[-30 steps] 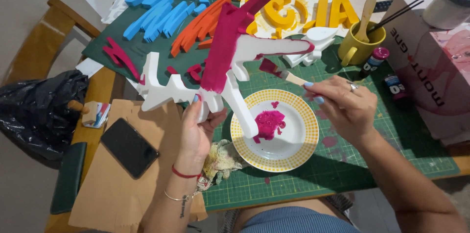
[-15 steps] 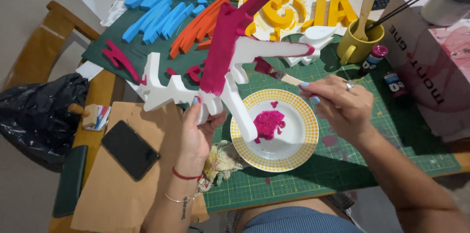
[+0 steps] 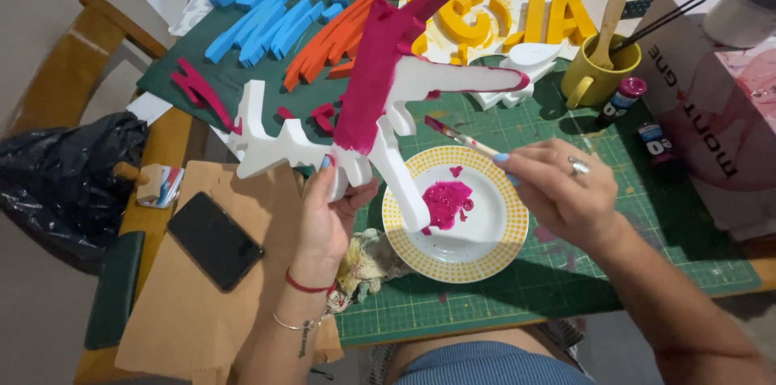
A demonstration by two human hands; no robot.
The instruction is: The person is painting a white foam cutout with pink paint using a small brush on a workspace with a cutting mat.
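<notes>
My left hand [image 3: 327,211] grips a large white foam cutout [image 3: 275,142] and holds it up over the table. One long part [image 3: 384,61] of it is painted magenta. My right hand [image 3: 558,191] holds a thin paintbrush [image 3: 461,136] whose magenta tip sits just below the cutout's white arm. Under both lies a white plate with a yellow dotted rim [image 3: 501,251] and a blob of magenta paint [image 3: 447,200].
Blue [image 3: 267,9], orange [image 3: 331,41] and yellow foam shapes [image 3: 517,13] lie on the green cutting mat [image 3: 566,272]. A yellow mug with brushes [image 3: 594,78], small paint bottles [image 3: 621,98], a pink-and-white box [image 3: 719,122], a black phone [image 3: 214,239] on cardboard and a black bag [image 3: 56,175] surround it.
My right hand has lifted the brush from the plate's edge up toward the underside of the cutout. The cutout has barely moved in my left hand.
</notes>
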